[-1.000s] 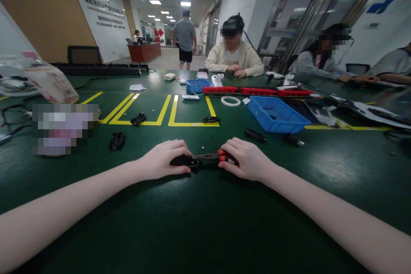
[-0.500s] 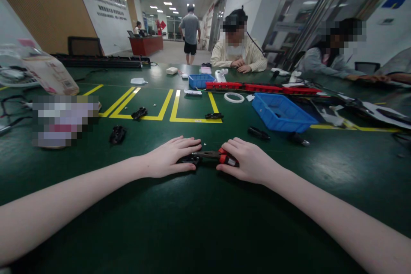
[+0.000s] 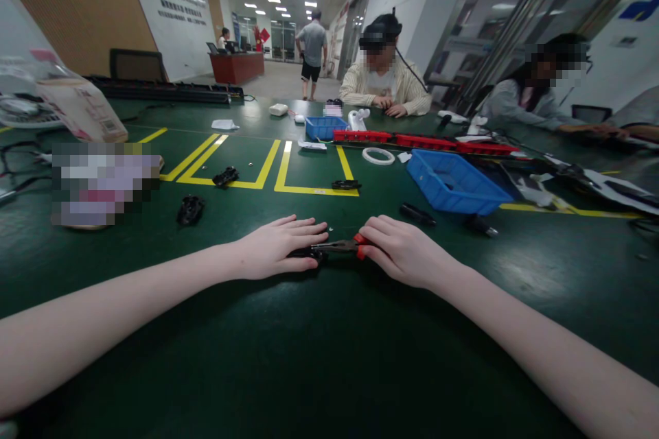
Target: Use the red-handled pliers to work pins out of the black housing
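Observation:
My left hand lies low over the table, its thumb and fingers on either side of a small black part, holding it down. Most of that part is hidden under the hand. My right hand is closed round the red handles of a pair of pliers. The pliers' metal jaws point left and reach the black part beside my left fingertips. Whether the jaws bite on it, I cannot tell. Just beyond the fingers lies a tiny pale bit.
Black parts lie beyond my left hand, some near yellow tape lines. A dark cylindrical tool and a blue bin are past my right hand. Farther off are a white ring, a red strip and a seated person.
My right fingers have closed further round the pliers' handles, which show less now. The left hand keeps its place on the black part. The view has shifted slightly.

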A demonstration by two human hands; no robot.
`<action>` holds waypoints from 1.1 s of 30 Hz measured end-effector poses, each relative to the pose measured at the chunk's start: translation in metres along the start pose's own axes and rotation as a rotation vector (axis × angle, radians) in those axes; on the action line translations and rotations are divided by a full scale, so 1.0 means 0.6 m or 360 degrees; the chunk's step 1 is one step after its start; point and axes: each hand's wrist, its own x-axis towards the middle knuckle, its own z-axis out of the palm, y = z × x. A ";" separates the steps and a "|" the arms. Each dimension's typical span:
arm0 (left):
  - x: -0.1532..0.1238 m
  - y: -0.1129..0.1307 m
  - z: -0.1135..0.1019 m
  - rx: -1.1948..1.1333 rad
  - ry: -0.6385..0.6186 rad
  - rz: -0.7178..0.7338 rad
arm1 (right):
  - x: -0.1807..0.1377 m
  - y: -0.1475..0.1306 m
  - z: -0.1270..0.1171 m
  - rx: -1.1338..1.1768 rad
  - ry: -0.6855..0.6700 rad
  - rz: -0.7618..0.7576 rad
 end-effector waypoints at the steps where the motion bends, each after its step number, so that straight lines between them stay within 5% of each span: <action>1: 0.000 0.000 0.000 -0.0007 0.0006 0.0002 | 0.001 -0.001 0.001 -0.0009 0.0006 0.0002; 33: 0.001 -0.008 0.001 -0.0137 -0.0028 -0.0012 | 0.000 -0.004 0.007 -0.0104 0.0080 0.0005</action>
